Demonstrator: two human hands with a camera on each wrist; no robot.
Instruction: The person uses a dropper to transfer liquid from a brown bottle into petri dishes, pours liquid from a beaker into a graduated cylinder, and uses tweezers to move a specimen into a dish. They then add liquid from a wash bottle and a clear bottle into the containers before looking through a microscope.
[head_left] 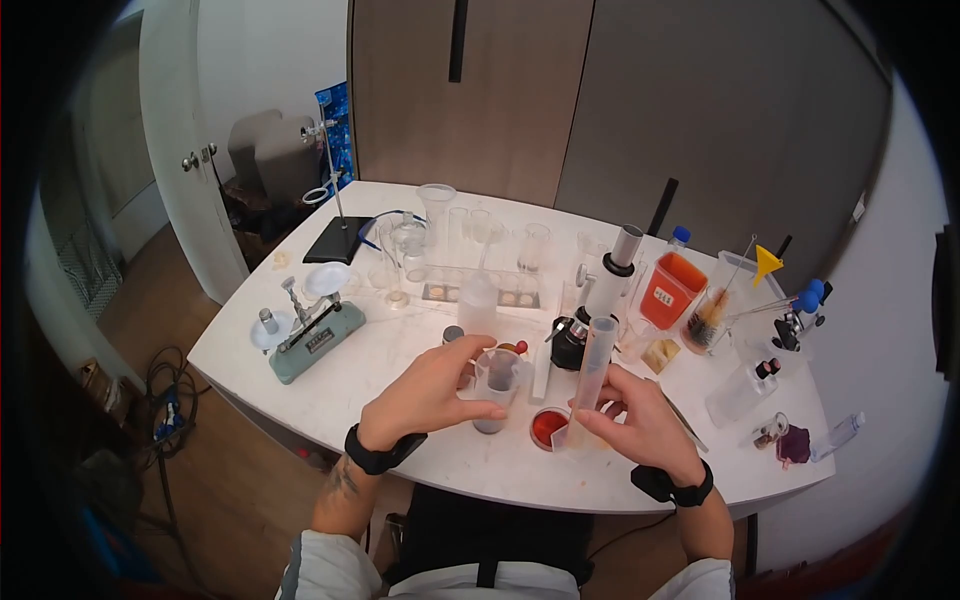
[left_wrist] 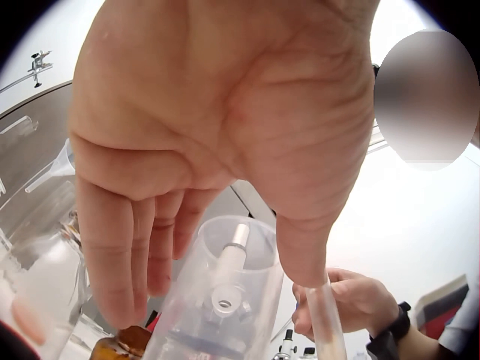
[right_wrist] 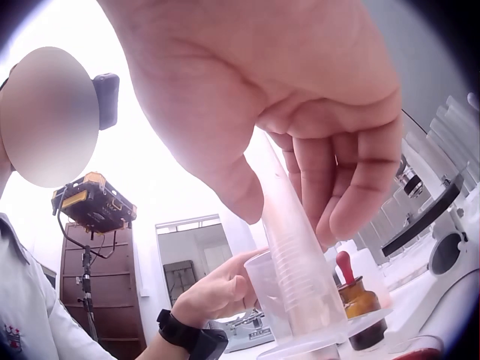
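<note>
Currently, the right hand (head_left: 642, 422) pinches one graduated cylinder (head_left: 597, 362); the left hand (head_left: 428, 388), fingers straight, brackets one clear beaker (head_left: 496, 374), contact unclear. Between them sits one dish (head_left: 533, 425) with red contents (head_left: 548, 428).

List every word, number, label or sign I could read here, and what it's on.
Nothing is legible.
Pale label on the orange container: too small.
Dark plate on the green balance: too small.
Fine lines on the clear cylinder in the right hand: no readable numbers.
Emblem on the shirt: too blurred.
</note>
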